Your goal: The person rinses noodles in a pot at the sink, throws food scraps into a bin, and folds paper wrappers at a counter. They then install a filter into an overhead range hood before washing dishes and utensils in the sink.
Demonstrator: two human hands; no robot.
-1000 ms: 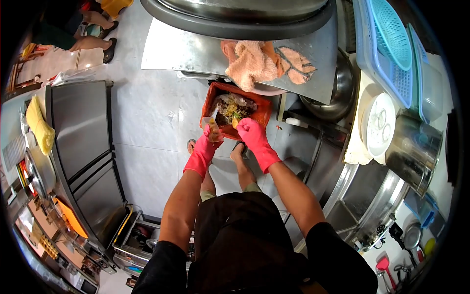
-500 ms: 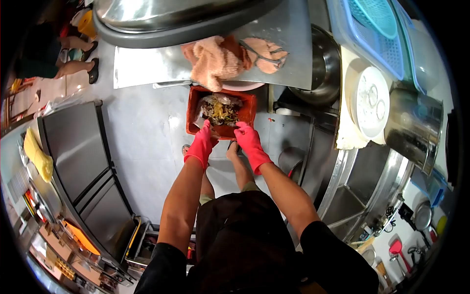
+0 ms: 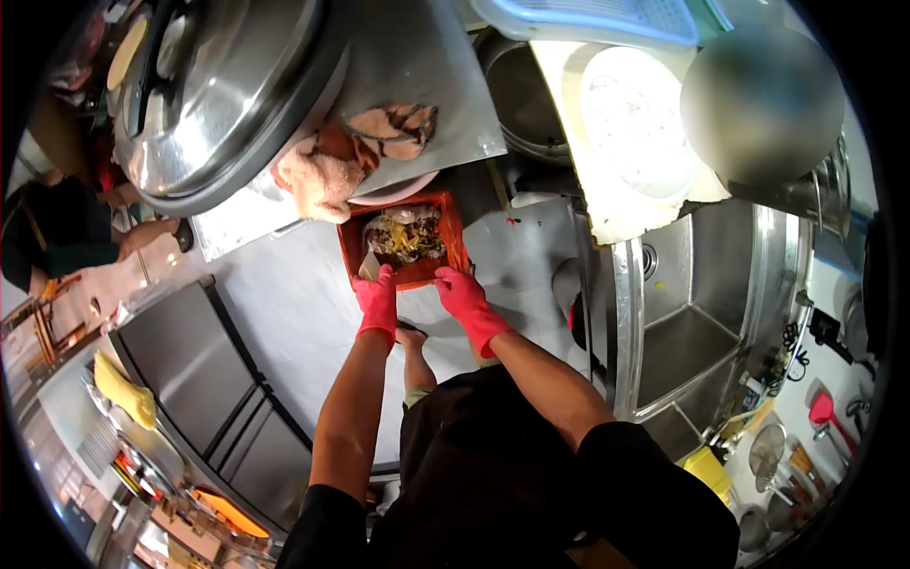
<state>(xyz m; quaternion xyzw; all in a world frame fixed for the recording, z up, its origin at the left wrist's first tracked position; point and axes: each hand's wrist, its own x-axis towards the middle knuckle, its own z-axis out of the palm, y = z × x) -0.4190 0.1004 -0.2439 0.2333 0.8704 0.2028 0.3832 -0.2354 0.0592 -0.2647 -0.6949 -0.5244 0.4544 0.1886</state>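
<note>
Both my hands wear pink rubber gloves. My left hand grips the near left rim of an orange plastic bin that stands on the grey floor. My right hand grips the bin's near right rim. The bin holds a heap of food scraps, brown and yellow. My feet show just below the bin.
A steel counter juts over the bin, with a pink cloth and a big steel lid on it. A steel sink lies to the right, steel cabinets to the left. Another person's legs are at far left.
My view has swung right and turned; the sink now fills the right side. Both hands stay on the bin's near rim, and the bin sits a little further under the counter.
</note>
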